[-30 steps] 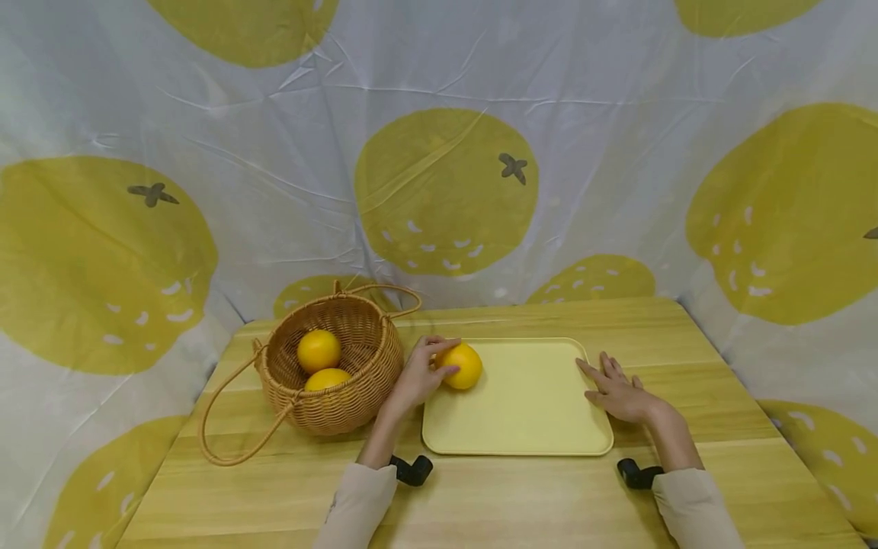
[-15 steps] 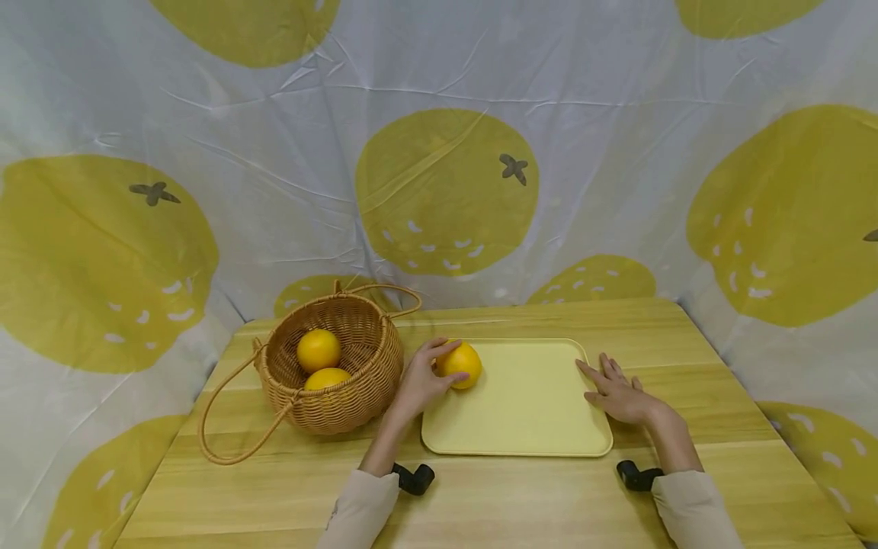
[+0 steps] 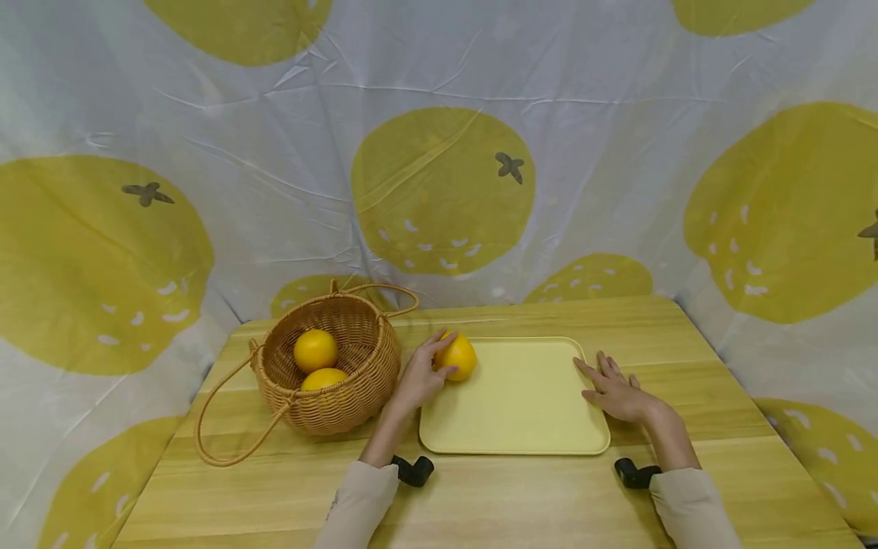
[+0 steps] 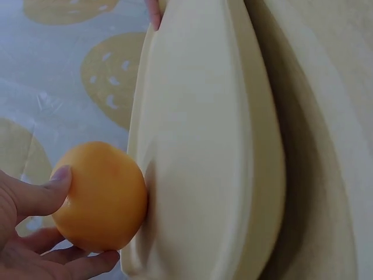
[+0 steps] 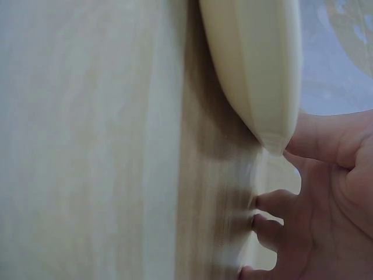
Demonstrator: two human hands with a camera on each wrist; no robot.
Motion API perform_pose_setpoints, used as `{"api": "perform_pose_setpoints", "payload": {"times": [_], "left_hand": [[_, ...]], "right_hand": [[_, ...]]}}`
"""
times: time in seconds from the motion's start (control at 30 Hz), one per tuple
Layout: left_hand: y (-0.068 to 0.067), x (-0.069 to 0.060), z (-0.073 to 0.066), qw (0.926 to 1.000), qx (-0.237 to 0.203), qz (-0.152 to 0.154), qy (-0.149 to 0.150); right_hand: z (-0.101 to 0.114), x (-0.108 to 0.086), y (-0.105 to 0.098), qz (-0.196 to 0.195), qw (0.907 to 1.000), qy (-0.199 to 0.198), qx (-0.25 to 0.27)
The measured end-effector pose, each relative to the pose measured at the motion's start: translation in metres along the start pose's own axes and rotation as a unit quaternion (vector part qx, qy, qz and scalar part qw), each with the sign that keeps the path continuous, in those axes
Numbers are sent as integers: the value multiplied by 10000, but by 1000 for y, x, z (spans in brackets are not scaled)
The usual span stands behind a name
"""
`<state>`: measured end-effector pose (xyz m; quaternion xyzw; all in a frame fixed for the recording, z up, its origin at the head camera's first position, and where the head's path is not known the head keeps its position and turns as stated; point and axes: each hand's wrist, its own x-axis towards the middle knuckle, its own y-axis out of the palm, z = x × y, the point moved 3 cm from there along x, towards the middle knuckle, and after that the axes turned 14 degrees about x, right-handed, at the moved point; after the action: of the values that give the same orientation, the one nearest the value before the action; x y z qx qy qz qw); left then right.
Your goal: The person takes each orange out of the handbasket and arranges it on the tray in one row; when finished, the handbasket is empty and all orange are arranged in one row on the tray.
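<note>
The orange fruit (image 3: 463, 360) you hold looks smooth, with a soft sheen. Your tray (image 3: 514, 408) seems smooth, matt plastic; the basket (image 3: 346, 404) is rough, woven wicker. Under them your counter (image 3: 521, 503) shows wood grain, faintly glossy — and the backdrop (image 3: 439, 61) is creased, slightly shiny cloth.

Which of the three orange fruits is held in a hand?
The fruit at the far left corner of the yellow tray, held by the left hand; the other two fruits lie inside the wicker basket.
</note>
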<state>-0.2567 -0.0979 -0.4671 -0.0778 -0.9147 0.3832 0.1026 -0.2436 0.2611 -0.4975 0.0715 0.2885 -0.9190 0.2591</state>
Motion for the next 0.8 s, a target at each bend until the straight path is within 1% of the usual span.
{"api": "perform_pose_setpoints", "payload": {"times": [0.13,0.2,0.3,0.43,0.53,0.67,0.8], "left_hand": [[1,0,1,9999,-84,62,-8],[1,1,1,9999,-139,14,-13],[0,1,1,9996,-217,-152,-16],[0,2,0,9992,-137,-369,38],[3,3,1,9986,-94,-513,-39],[6,4,2,9967,-199,-774,-135],[7,4,2,9955,-176,-922,-92]], "right_hand": [[-1,1,0,-15,10000,-13,-36],[-2,1,0,-21,10000,-26,-53],[-1,1,0,-35,10000,-49,-50],[-1,0,-1,-63,10000,-76,-2],[-1,0,-1,-77,9999,-70,-1],[0,0,0,-64,10000,-71,-10],[1,-1,0,-62,9999,-95,23]]}}
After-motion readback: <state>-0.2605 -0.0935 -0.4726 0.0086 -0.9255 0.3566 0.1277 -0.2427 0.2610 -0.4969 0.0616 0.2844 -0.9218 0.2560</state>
